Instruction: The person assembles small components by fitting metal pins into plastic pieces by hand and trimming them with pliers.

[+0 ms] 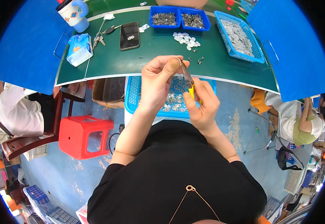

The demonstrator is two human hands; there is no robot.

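My right hand [203, 106] grips a pair of pliers [186, 76] with yellow handles and dark metal jaws. Just to its left, my left hand [156, 82] is closed in a pinch between thumb and fingers, right at the plier tips. Whatever small piece it holds is too small and covered to name. Both hands are raised at the table's front edge. Below them, a light-blue plastic basket [129, 102] contains many small clear and silvery pieces [176, 99].
On the green table [106, 63] lie white discs [186, 40], tiny metal bits [200, 60], a phone [129, 33], keys [99, 39] and a tissue pack [79, 50]. Blue bins [165, 27] and a disc-filled basket [257, 59] stand farther back. A red stool [73, 136] is left; people sit both sides.
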